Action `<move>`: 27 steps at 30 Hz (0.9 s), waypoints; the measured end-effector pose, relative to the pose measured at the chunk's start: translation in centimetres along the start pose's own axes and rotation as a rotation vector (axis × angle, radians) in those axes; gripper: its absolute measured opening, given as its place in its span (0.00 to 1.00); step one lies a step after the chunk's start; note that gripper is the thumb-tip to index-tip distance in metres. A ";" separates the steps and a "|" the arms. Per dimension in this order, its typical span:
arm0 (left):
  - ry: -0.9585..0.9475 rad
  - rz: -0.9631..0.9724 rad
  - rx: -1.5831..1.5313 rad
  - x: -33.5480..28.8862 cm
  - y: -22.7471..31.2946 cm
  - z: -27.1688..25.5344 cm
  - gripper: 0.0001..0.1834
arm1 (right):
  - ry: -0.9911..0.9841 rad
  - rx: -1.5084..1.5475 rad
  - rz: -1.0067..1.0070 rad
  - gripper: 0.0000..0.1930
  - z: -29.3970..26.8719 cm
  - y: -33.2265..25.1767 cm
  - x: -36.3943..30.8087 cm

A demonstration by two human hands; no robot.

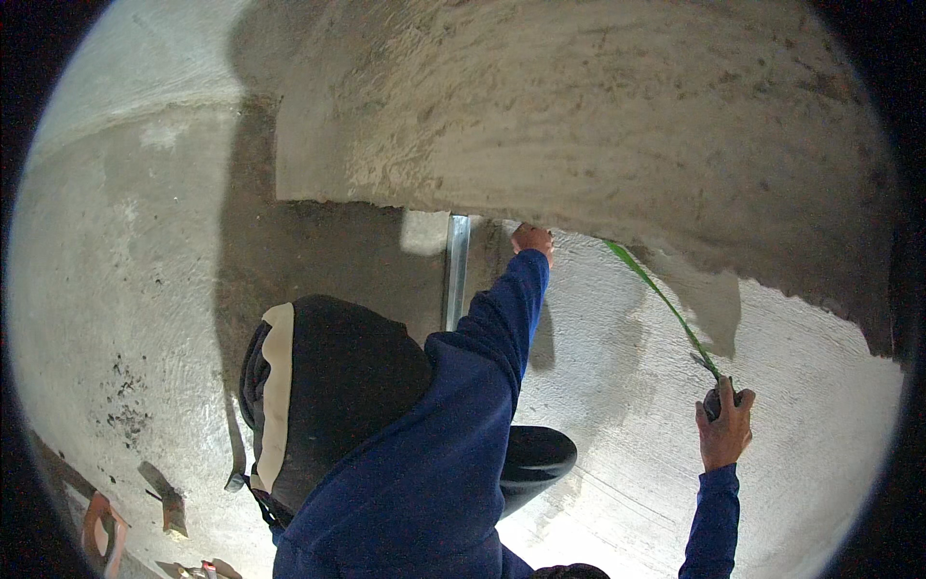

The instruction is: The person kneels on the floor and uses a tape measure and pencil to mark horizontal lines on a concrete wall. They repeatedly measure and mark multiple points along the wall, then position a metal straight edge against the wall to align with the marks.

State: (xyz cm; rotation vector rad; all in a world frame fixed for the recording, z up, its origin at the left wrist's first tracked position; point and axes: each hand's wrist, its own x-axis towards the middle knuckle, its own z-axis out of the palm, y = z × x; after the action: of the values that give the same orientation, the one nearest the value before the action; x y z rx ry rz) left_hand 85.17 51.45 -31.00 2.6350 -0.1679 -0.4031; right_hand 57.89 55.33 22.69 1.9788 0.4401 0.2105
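Note:
My right hand (728,429) grips the dark case of a tape measure (712,403) at the right. From it a green tape blade (661,294) curves up and left to the lower edge of a rough grey concrete surface (579,125), where its far end is hidden. My left hand (533,239) is curled against that same edge, left of the blade; its fingertips are hidden, so what they pinch does not show. Left of this hand a shiny metal strip (456,270) stands upright. My left arm in a blue sleeve hides its lower end.
A large black rounded thing with a beige edge (277,396) sits left of my arm. Black cloth like a knee (535,463) shows to its right. At the lower left lie an orange-brown handle (101,531), a small brush-like tool (172,510) and small items (201,571).

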 end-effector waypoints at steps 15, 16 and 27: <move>0.147 -0.210 -1.161 -3.2 -2.0 -0.7 0.21 | 0.096 -0.132 -0.116 0.37 -2.8 1.9 2.4; 0.159 -0.225 -1.355 -3.3 -2.1 -0.5 0.21 | 0.105 -0.171 -0.122 0.36 -2.9 2.2 2.9; -0.061 -0.114 -3.186 -0.8 -1.9 1.9 0.21 | 0.249 -0.423 -0.150 0.28 -2.8 5.4 12.4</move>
State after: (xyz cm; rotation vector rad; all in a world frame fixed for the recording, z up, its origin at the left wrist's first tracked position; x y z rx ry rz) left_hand 83.94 52.50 -33.31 -0.5214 0.3624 -0.1717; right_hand 69.46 60.49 28.16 1.5040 0.6451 0.4212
